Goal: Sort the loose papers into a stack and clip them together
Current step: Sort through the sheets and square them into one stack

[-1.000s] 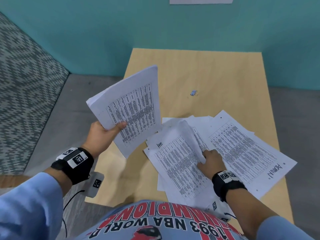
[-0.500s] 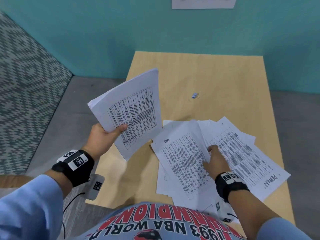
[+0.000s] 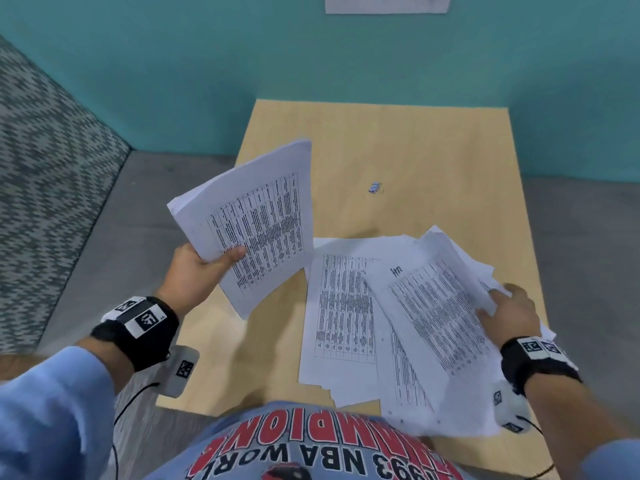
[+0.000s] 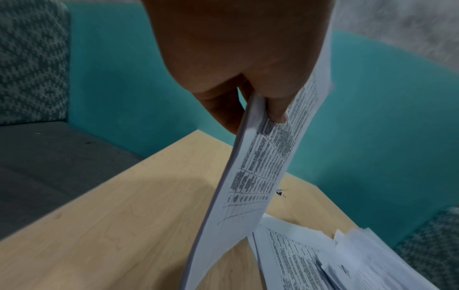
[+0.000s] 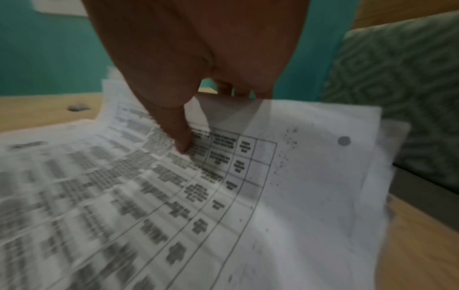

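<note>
My left hand point(image 3: 201, 268) grips a gathered stack of printed sheets point(image 3: 256, 220) by its near edge, thumb on top, and holds it tilted above the table's left side; the same stack point(image 4: 250, 176) and left hand point(image 4: 248, 78) show in the left wrist view. Loose printed papers point(image 3: 346, 313) lie fanned on the wooden table point(image 3: 433, 140). My right hand point(image 3: 509, 313) pinches a few loose sheets point(image 3: 440, 306) at their right edge, thumb on top and fingers beneath, lifting them off the pile; the right wrist view shows that hand point(image 5: 198, 78) on the sheets point(image 5: 223, 196). A small binder clip point(image 3: 375, 187) lies alone mid-table.
A teal wall point(image 3: 311, 64) stands close behind the table. A patterned upholstered seat point(image 3: 45, 188) is at the left, with grey floor point(image 3: 138, 220) between it and the table. The table's right edge point(image 3: 530, 237) is close to my right hand.
My right hand has slid from the middle of the loose pile to its right edge and taken hold of a few sheets, lifting them. The left hand keeps its stack almost still.
</note>
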{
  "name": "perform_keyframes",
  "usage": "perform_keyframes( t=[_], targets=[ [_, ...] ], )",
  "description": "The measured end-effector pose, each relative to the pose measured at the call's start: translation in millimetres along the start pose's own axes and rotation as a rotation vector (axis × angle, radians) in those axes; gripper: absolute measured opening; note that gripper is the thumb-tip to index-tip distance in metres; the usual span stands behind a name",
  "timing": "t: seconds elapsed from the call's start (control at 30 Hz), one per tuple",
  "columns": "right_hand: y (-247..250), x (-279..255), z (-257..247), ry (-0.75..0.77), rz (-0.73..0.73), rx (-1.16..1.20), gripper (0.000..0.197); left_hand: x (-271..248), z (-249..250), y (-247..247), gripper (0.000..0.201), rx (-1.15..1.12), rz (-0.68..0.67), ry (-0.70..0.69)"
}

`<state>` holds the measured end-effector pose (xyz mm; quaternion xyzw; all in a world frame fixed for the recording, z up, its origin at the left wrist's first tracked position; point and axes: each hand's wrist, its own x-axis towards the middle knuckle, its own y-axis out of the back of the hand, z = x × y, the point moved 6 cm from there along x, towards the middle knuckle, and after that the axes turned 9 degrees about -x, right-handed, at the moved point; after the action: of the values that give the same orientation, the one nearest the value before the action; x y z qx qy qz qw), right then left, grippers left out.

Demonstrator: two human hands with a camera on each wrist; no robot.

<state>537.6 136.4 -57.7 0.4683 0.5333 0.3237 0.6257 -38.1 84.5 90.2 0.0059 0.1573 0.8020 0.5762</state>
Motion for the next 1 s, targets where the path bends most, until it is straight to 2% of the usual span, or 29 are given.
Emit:
perform_keyframes(
  t=[0.17,0.3,0.4,0.5,0.53,0.63,0.67,0.7,0.8,0.9,1.0],
  targets=[
    [-7.3,6.3,4.4,0.032,-0.108,-0.066,0.042,-3.3,1.6,-7.0,0.023,0.018,-0.014,0.013],
    [5.4,-3.9,1.3,0.005,-0.12,-0.088,0.054,-2.6,4.6,-11.7,0.02,0.031,-0.009,0.015],
    [13.7,-14.9,4.2,0.016,-0.042,0.226,0.055,-0.1,9.4,-15.5,0.018,0.029,-0.005,0.02],
    [20.9,-25.2,8.7,-0.005,-0.036,0.406,0.08,2.9,14.3,-16.6,0.017,0.026,-0.001,0.021],
    [23.0,-30.4,10.5,-0.023,-0.065,0.405,0.079,3.8,16.0,-17.5,0.018,0.026,-0.006,0.024],
    [18.3,-36.6,19.4,-0.019,-0.149,0.288,0.027,4.1,25.0,-23.2,0.019,0.027,-0.032,0.025],
    [16.9,-38.9,21.3,-0.011,-0.161,0.269,0.019,3.2,28.1,-26.0,0.018,0.028,-0.041,0.024],
    [14.7,-39.9,23.1,-0.009,-0.172,0.276,0.018,1.9,30.5,-28.5,0.018,0.03,-0.047,0.02],
    [13.2,-47.2,23.9,-0.029,-0.199,0.319,0.032,-3.6,35.5,-31.1,0.019,0.038,-0.046,0.015],
    [13.3,-53.5,27.0,-0.035,-0.253,0.374,0.02,-12.3,41.2,-32.5,0.019,0.042,-0.059,0.012],
    [24.8,-58.3,25.2,0.011,-0.257,0.465,0.026,-18.4,48.3,-30.8,0.018,0.057,-0.082,0.006]
  ],
)
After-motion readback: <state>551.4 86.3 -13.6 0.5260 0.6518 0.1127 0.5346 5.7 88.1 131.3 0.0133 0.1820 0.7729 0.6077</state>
